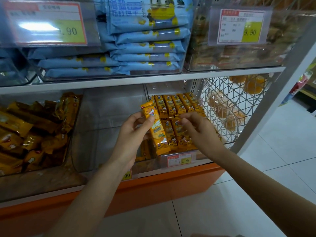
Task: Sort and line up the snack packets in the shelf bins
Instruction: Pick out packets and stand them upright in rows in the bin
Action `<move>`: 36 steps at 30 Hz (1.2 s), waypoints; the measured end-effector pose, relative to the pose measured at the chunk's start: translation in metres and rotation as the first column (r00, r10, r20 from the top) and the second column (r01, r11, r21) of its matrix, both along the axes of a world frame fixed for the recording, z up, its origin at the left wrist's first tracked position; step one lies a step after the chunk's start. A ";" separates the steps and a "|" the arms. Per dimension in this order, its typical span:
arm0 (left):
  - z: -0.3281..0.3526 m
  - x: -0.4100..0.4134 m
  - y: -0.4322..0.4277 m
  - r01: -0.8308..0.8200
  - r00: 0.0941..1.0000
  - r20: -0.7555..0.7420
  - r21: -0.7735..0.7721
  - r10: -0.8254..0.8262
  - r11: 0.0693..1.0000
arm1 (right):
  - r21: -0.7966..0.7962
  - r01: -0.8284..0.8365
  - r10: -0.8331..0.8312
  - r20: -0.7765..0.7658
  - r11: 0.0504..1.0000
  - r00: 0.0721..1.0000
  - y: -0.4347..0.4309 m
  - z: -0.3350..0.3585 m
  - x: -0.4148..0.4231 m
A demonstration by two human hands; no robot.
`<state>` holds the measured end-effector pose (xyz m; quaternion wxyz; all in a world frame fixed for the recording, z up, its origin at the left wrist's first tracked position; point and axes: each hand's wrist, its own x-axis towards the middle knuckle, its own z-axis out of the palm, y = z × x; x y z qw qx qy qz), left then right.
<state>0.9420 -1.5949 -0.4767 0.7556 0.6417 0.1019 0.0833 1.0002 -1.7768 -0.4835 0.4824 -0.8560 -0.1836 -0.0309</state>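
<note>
1. A packet (156, 132) is pinched in the left hand (133, 134) — thumb on its front — and held tilted before the bin (203, 155).
2. In that bin, rows (172, 106) of the same are lined up.
3. The right hand (198, 130) is held over them, loosely curled — nothing grasped.

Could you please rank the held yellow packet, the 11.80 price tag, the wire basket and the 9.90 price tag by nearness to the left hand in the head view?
1. yellow packet, gripped in the left hand
2. 11.80 price tag, lower right
3. wire basket, farther right
4. 9.90 price tag, upper shelf, right
</note>
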 end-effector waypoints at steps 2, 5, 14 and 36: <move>0.003 0.002 -0.004 0.008 0.999 0.043 -0.024 -0.007 1.000 | 0.078 -0.140 0.146 -0.083 0.987 0.986 0.007 0.009 -0.020; 0.005 0.004 -0.008 0.003 0.998 0.068 0.013 -0.003 1.000 | 0.201 -0.219 0.259 -0.200 0.955 0.945 0.010 0.011 -0.039; 0.001 0.009 -0.013 -0.094 0.972 0.228 0.579 -0.050 0.810 | 0.269 -0.043 0.121 -0.280 0.962 0.952 -0.004 0.003 -0.027; -0.021 0.006 0.018 -0.049 0.936 0.093 0.989 -0.340 0.138 | -0.470 -0.042 -0.113 -0.298 0.882 0.948 -0.032 -0.014 0.043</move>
